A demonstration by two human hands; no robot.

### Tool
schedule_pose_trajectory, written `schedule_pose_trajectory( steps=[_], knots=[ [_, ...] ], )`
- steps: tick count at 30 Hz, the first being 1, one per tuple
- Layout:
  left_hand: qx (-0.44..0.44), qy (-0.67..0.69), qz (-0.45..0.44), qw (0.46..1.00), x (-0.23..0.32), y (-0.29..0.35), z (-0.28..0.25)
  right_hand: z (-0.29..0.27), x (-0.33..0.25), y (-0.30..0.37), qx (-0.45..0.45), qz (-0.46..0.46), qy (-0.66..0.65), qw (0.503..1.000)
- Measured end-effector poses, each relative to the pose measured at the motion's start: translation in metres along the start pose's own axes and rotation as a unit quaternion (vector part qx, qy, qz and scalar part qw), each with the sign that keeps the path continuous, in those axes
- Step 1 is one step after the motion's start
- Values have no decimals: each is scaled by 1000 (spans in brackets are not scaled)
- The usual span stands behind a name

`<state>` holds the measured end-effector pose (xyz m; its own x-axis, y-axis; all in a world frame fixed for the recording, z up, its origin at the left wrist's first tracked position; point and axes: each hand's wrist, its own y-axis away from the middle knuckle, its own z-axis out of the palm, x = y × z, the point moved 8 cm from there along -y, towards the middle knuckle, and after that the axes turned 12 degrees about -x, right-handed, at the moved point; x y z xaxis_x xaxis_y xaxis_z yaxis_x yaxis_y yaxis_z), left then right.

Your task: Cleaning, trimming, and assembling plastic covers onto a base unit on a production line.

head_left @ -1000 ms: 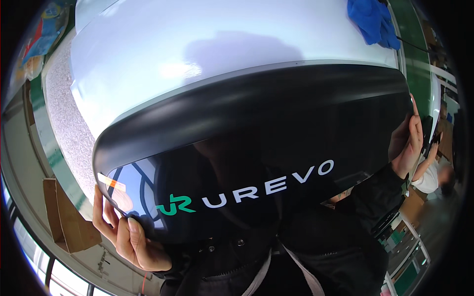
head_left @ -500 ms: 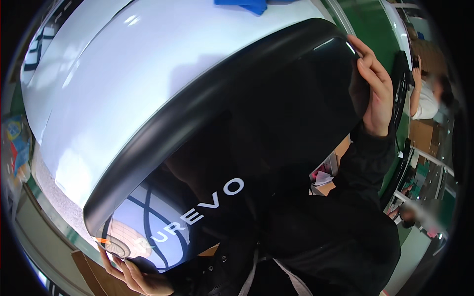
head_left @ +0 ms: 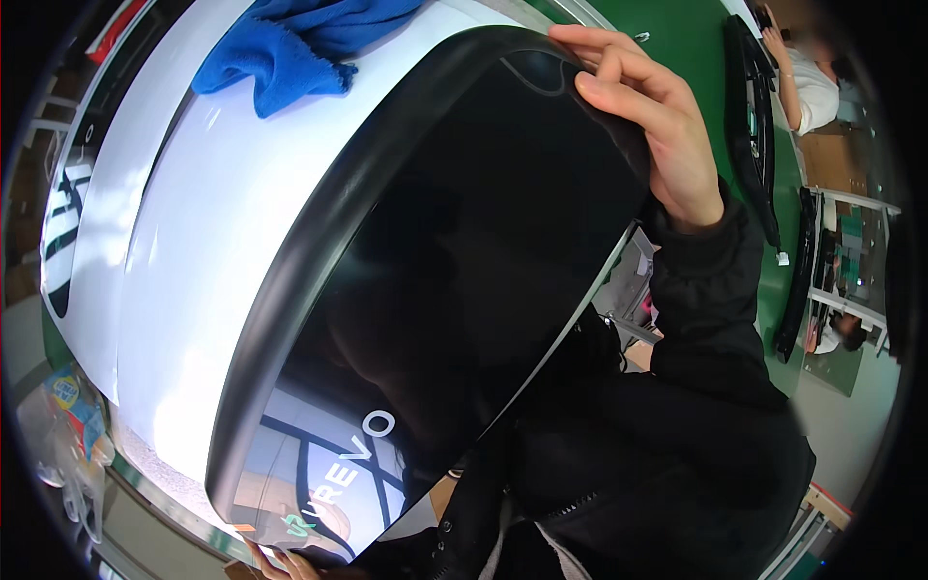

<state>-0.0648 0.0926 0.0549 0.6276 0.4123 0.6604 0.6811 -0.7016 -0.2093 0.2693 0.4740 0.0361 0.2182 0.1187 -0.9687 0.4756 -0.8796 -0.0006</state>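
A large glossy black panel (head_left: 454, 261) with a thick dark rim and pale lettering fills the middle of the view, held up close to me. My right hand (head_left: 648, 116) grips its upper right corner, fingers curled over the edge. Only the fingertips of my left hand (head_left: 285, 561) show at the bottom edge, touching the panel's lower left corner. Behind the panel lies a big white glossy surface (head_left: 193, 222) with a blue cloth (head_left: 290, 43) on top of it.
Long black parts (head_left: 749, 116) lie on a green bench (head_left: 696, 39) at the right. Another person in a white top (head_left: 807, 82) sits at the far upper right. Clear plastic bags (head_left: 63, 445) sit at the lower left.
The view has rolled so the panel tilts more steeply. My right hand has risen to the top of the frame, my left hand has sunk to the bottom edge, and the blue cloth shifted left.
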Motion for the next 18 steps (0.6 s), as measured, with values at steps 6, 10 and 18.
schedule_pose_trajectory(
  steps=[6,10,18],
  knots=[
    [-12,12,59,998,-1,-2,0,-6,5,-1,2,-14,15,1000],
    [-20,-2,100,995,-1,-1,-2,-5,4,-3,4,-24,-3,1000],
    [-37,-53,100,993,-18,5,-12,-2,9,-6,-21,18,9,1000]
  ],
)
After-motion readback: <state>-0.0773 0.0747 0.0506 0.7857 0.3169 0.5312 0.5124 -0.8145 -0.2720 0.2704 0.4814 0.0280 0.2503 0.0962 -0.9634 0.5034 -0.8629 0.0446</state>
